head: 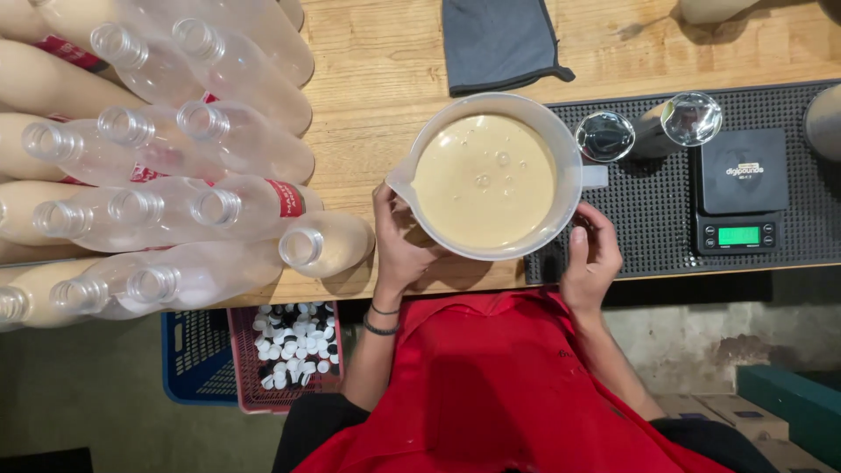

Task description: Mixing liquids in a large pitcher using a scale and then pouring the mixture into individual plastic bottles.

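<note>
Both hands clasp the jug [491, 180] of beige liquid on the worktop [385, 79]: left hand [399, 245] under the spout, right hand [591, 258] opposite.

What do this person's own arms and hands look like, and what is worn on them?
Both forearms are bare, with no sleeves and no gloves. The left hand has two thin dark bands at its wrist. The right hand wears nothing visible. A red apron covers the body.

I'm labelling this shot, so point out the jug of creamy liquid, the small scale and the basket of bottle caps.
jug [568, 149]: head view, on its white rim.
scale [743, 171]: head view, on its black platform.
basket [243, 350]: head view, on its red wall.
</note>
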